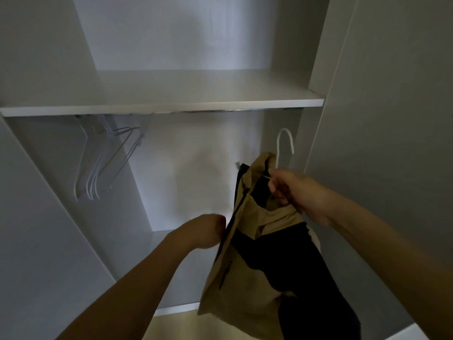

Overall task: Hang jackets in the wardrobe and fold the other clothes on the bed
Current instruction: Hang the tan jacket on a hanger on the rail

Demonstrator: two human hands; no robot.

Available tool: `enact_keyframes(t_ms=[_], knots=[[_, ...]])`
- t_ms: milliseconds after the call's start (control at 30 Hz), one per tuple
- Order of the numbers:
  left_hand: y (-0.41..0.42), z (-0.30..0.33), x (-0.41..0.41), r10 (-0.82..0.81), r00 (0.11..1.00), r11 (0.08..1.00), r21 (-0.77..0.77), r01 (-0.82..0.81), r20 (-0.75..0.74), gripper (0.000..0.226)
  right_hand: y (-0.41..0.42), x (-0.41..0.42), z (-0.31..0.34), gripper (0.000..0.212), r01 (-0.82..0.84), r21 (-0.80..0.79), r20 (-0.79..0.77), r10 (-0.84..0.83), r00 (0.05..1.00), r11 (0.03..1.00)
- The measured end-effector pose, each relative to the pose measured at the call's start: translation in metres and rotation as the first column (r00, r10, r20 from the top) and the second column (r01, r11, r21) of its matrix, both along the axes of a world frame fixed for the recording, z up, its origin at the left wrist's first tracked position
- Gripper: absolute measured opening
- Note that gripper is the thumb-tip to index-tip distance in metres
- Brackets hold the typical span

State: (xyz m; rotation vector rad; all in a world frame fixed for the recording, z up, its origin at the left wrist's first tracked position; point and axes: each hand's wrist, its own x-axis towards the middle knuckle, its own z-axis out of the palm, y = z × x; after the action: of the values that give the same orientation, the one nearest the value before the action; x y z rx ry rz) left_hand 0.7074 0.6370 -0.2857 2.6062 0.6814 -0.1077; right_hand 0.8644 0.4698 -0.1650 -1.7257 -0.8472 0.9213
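Jacket (257,253) hangs from hanger (284,146) pinched by right hand (291,190) fingers (277,190).

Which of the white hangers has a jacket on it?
The white wire hanger held by the right hand, carrying the tan-and-black jacket; the bunch of hangers on the left rail are bare.

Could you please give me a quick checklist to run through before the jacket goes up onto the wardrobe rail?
1. Jacket is on the hanger: ok, it hangs from it, hook sticking out at the collar.
2. Right hand has a firm grip at the hanger's neck: ok.
3. Hook is free and pointing up: ok, below the rail and not yet on it.
4. Room on the rail above the hook: ok, the spare hangers hang far to the left.
5. Left hand is steadying the jacket's front edge: cannot tell, fingers are hidden.
6. Both shoulders seated on the hanger: cannot tell.
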Motion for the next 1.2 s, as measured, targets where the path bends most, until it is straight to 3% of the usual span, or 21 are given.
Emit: enact_keyframes(t_ms=[100, 167, 200, 267, 367, 433, 500, 633, 733, 833, 900, 967, 1100, 1200], knots=[[0.005, 0.029, 0.015, 0.267, 0.898, 0.919, -0.374, -0.127, 0.35, 0.025, -0.002, -0.004, 0.01, 0.043, 0.014, 0.059, 0.018, -0.015, 1.0, 0.998], [0.009, 0.058, 0.031, 0.365, 0.826, 0.859, -0.498, -0.12, 0.43, 0.054, -0.005, -0.005, 0.02, 0.046, -0.005, 0.072, 0.029, 0.002, 1.0, 0.997], [0.013, 0.068, 0.042, 0.339, 0.836, 0.874, -0.473, -0.11, 0.431, 0.066, -0.008, -0.004, 0.024, 0.047, -0.017, 0.077, 0.045, 0.013, 0.999, 0.997], [0.018, 0.084, 0.064, 0.188, 0.887, 0.962, -0.263, -0.079, 0.422, 0.072, -0.014, -0.002, 0.032, 0.047, -0.037, 0.084, 0.131, 0.026, 0.991, 0.996], [0.013, 0.092, 0.089, -0.08, 0.917, 0.994, 0.096, 0.046, 0.391, 0.032, -0.025, 0.005, 0.04, 0.046, -0.092, 0.098, 0.306, 0.058, 0.95, 0.991], [0.0, 0.098, 0.09, -0.201, 0.9, 0.977, 0.149, 0.154, 0.388, 0.017, -0.034, 0.011, 0.041, 0.049, -0.111, 0.119, 0.374, 0.059, 0.925, 0.987], [-0.007, 0.103, 0.078, -0.218, 0.889, 0.974, 0.15, 0.171, 0.403, 0.027, -0.043, 0.02, 0.039, 0.05, -0.104, 0.136, 0.427, 0.037, 0.904, 0.985], [0.002, 0.092, 0.048, -0.183, 0.868, 0.949, 0.312, 0.034, 0.462, 0.057, -0.046, 0.034, 0.027, 0.043, -0.089, 0.042, 0.523, 0.054, 0.85, 0.995], [0.004, 0.087, 0.028, -0.084, 0.81, 0.965, 0.249, -0.078, 0.58, 0.046, -0.037, 0.036, 0.016, 0.024, -0.071, -0.057, 0.549, 0.09, 0.831, 0.996], [0.001, 0.091, 0.005, -0.018, 0.77, 0.946, 0.26, -0.194, 0.638, 0.037, -0.026, 0.044, 0.002, 0.05, 0.003, -0.164, 0.498, 0.081, 0.864, 0.986], [0.002, 0.094, -0.008, -0.001, 0.808, 0.907, 0.341, -0.247, 0.59, 0.038, -0.016, 0.04, -0.01, 0.035, -0.009, -0.27, 0.533, 0.158, 0.831, 0.963], [0.011, 0.095, -0.02, 0.056, 0.903, 0.896, 0.378, -0.234, 0.427, 0.041, 0.002, 0.035, -0.025, 0.049, 0.021, -0.228, 0.554, 0.112, 0.825, 0.973], [0.035, 0.1, -0.059, 0.184, 0.981, 0.98, 0.061, -0.188, 0.06, 0.049, 0.051, 0.027, -0.047, 0.047, 0.07, -0.115, 0.529, 0.002, 0.848, 0.991], [0.042, 0.09, -0.082, 0.213, 0.976, 0.975, -0.068, -0.209, 0.053, 0.047, 0.098, 0.023, -0.054, 0.045, 0.066, -0.104, 0.598, 0.01, 0.801, 0.992]])
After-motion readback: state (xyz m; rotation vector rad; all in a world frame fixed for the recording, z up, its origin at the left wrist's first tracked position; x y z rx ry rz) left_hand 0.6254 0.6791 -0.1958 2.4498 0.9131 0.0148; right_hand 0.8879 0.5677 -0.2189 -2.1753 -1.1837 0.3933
